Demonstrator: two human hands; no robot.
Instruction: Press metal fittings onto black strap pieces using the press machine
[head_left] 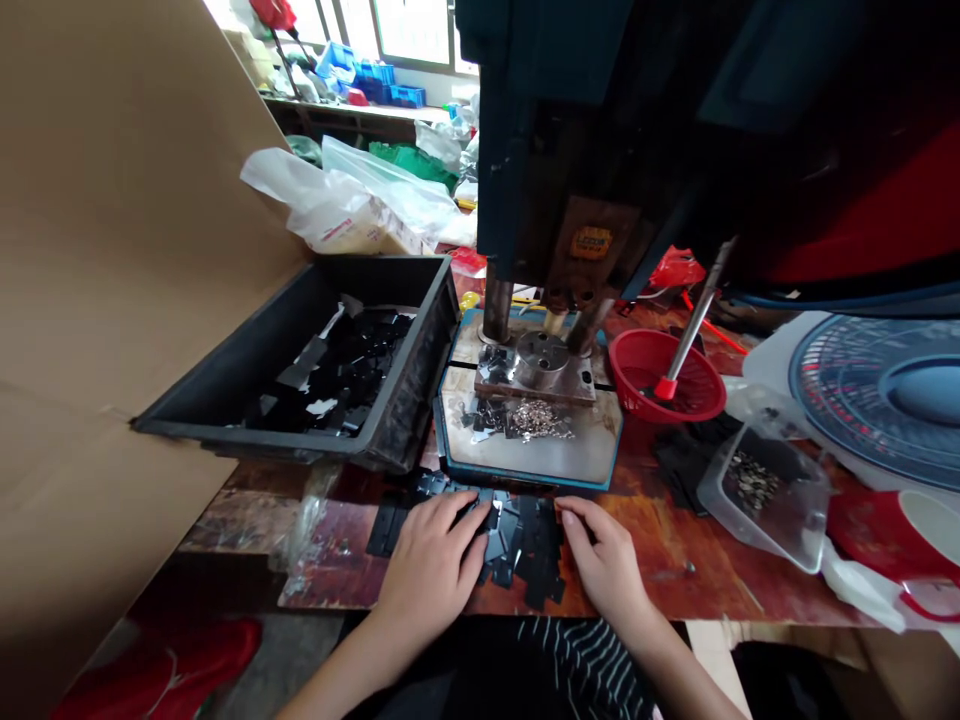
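Black flat pieces lie in a loose pile at the front of the reddish wooden table. My left hand rests palm down on the left part of the pile, its fingers somewhat apart. At the pile's right edge is my right hand, thumb and forefinger close together at the pieces; whether a piece is between them is too small to tell. Behind the hands, a heap of small shiny metal parts and some dark pieces lie on the press's metal base, in front of the round die.
A black bin of dark pieces stands left, beside a cardboard sheet. The press head overhangs the base. Right are a red basket with a rod, a clear tub of metal parts, a fan and a red cup.
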